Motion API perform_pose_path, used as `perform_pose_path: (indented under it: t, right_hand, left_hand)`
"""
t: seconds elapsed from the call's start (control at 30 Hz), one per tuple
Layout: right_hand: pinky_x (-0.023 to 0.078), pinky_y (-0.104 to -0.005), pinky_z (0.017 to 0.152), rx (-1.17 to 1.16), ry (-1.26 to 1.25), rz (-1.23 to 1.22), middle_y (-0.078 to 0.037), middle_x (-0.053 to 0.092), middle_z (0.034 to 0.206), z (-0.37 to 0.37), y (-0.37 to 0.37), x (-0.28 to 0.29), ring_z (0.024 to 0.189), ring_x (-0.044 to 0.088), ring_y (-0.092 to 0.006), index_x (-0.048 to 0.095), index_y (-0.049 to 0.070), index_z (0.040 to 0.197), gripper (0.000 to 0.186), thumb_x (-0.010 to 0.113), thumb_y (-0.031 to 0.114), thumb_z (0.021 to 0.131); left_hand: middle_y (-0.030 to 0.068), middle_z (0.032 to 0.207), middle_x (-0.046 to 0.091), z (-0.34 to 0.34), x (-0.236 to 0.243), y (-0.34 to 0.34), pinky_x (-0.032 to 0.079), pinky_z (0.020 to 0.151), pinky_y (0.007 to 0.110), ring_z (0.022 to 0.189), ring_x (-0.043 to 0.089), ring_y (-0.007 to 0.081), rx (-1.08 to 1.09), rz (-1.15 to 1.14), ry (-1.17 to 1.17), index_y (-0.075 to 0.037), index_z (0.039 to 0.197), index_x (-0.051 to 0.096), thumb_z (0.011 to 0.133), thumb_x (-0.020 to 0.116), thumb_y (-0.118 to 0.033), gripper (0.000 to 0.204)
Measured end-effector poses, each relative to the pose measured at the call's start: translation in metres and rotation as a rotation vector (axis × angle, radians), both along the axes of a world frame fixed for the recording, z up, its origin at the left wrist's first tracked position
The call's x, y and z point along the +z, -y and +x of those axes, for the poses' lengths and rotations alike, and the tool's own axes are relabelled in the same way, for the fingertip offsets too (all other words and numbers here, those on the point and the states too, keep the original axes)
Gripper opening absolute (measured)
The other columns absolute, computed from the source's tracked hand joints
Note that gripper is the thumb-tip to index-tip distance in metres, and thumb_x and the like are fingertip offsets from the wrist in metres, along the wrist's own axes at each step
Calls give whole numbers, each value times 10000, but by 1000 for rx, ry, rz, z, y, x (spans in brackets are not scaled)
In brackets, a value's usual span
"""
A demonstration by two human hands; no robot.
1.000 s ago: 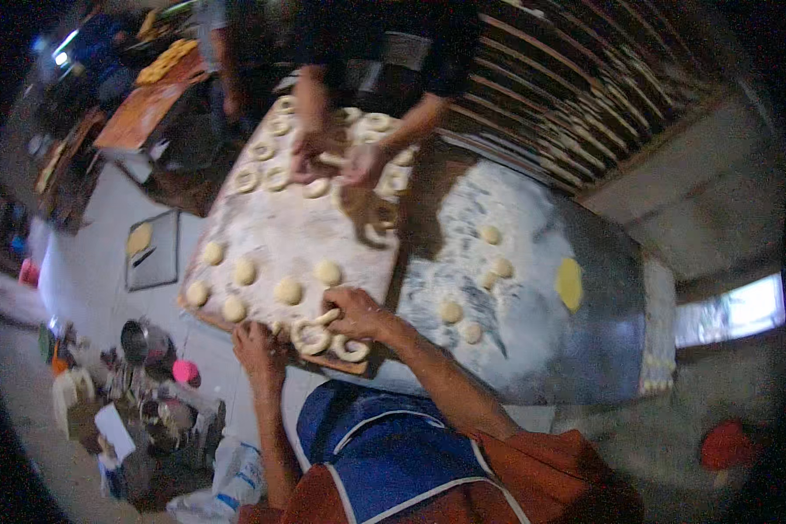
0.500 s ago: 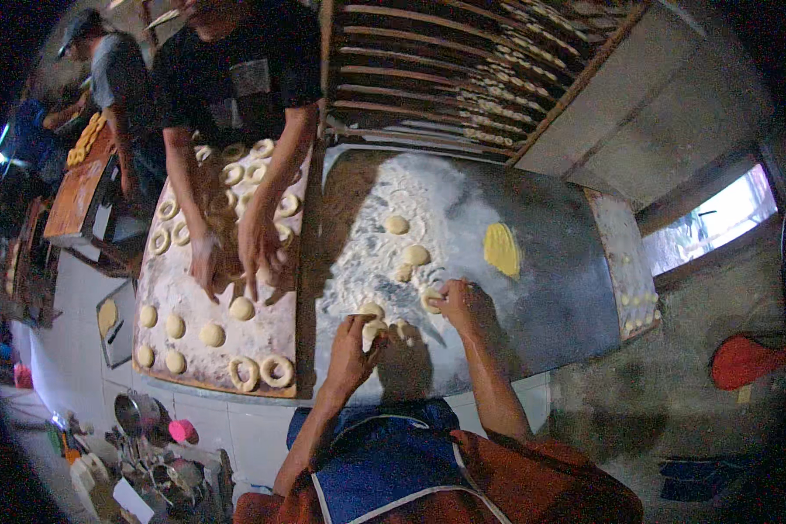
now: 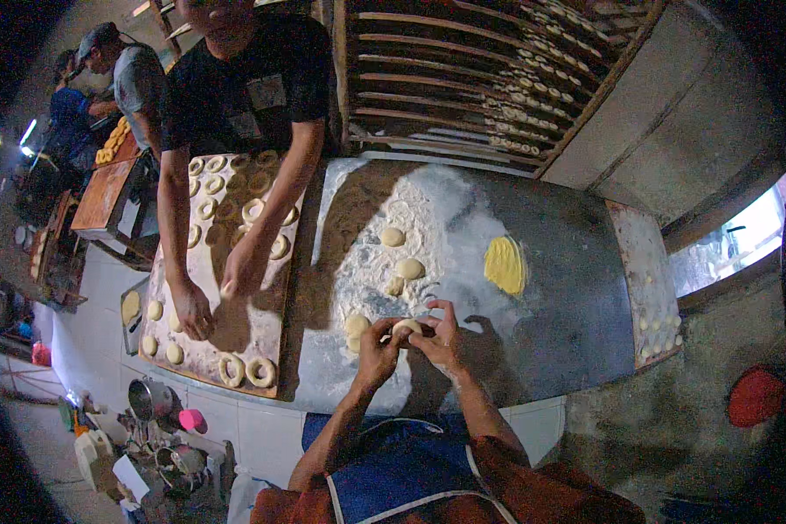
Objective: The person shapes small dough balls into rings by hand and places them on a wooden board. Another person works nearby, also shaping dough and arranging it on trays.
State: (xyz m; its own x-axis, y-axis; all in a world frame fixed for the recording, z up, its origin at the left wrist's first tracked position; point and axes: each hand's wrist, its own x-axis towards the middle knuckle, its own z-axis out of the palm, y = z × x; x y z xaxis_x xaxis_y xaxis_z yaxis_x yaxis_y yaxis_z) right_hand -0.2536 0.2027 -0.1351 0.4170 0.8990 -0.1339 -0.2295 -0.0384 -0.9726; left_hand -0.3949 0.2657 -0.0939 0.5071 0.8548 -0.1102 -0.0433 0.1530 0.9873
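Off to the left, a wooden desk (image 3: pixel 105 194) bears a row of golden pieces (image 3: pixel 113 142), and a person in grey (image 3: pixel 138 80) stands beside it. Nearer me, low down, are a steel pot (image 3: pixel 151 397) and a pink cup (image 3: pixel 192 420). Next comes a floured board (image 3: pixel 246 339), with a co-worker's hands (image 3: pixel 192 313) over it; whether they hold anything I cannot tell. Pale rings (image 3: pixel 272 375) lie across its far part, two more sit side by side at the edge closest to me, and balls (image 3: pixel 175 353) rest to the left of those two. Right of the board, a dark table (image 3: pixel 576 297) is dusted with flour (image 3: pixel 368 262), and several lumps (image 3: pixel 393 237) lie on it, two touching just beside my left hand (image 3: pixel 378 354). Directly in front of me, that hand and my right hand (image 3: pixel 438 341) pinch one piece of dough (image 3: pixel 407 327) between them, fingers and thumbs closed on it from both sides. Behind the table rises a rack (image 3: pixel 437 86). Past my right hand, a yellow smear (image 3: pixel 505 265) lies on the table, then a second board (image 3: pixel 644 262) with small balls near its close end
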Motion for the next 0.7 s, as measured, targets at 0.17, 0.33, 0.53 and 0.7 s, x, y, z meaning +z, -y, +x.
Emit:
perform_pose_path:
  t: [0.17,0.33,0.53,0.7]
  right_hand:
    - [513,-301,821,479,-234,-5,-90,619,1083,21,-1,32,985,618,-188,426,70,1324,565,629,-11,803]
    - [540,-351,782,69,371,-8,-122,668,949,33,-3,-95,872,667,-229,607,12,1111,439,517,389,906]
    - [461,-353,576,16,-636,-20,-50,589,662,-23,-10,21,614,571,-190,586,25,767,447,434,380,993]
    - [423,-417,528,39,883,46,-127,564,553,-44,-40,14,515,556,-276,579,19,680,604,365,483,1002]
  left_hand:
    - [61,927,670,-10,-1,-5,500,651,283,761,626,134,-94,-257,193,-46,1196,577,894,697,-131,336]
    - [52,972,619,-15,3,7,530,774,303,930,610,162,-169,-329,359,-78,1156,516,834,630,64,370]
    - [34,974,418,-8,-13,-4,448,726,376,884,523,213,221,-314,165,-123,981,456,964,484,-448,326]
    - [34,771,422,-10,-28,-11,370,580,329,703,467,161,284,70,38,-89,811,433,979,467,-385,342]
